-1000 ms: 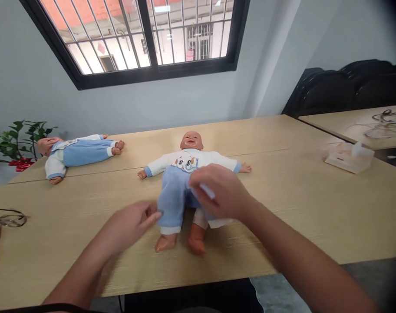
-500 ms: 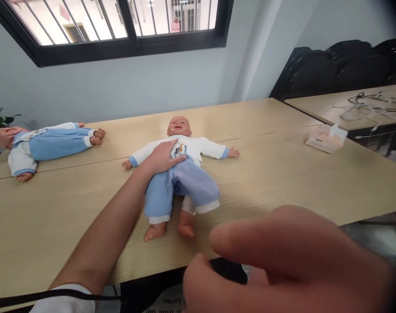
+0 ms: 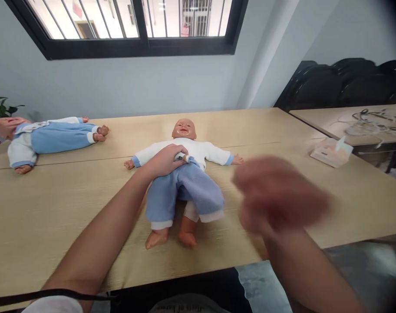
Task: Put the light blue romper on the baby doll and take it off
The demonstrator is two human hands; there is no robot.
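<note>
A baby doll (image 3: pixel 184 129) lies on its back on the wooden table, arms spread, in a white top (image 3: pixel 207 150) and light blue trousers (image 3: pixel 201 189). One of its legs has a white under-layer showing below the trouser leg. My left hand (image 3: pixel 167 160) is at the doll's waist, thumb and fingers closed on the bunched waistband of the trousers, beside a small printed patch. My right hand (image 3: pixel 279 195) is raised in front of the table, right of the doll and apart from it. Motion smears its fingers.
A second doll (image 3: pixel 61 138) in similar clothes lies at the far left near a plant (image 3: pixel 2 108). A tissue box (image 3: pixel 331 152) stands on the right side of the table (image 3: pixel 266 130). Cables (image 3: pixel 377 119) lie on another table, with black chairs (image 3: pixel 341 82) behind.
My right hand has moved away from the camera, up and out over the table's right side. My left hand has stayed at the doll's waist, its fingers now more curled around the cloth.
</note>
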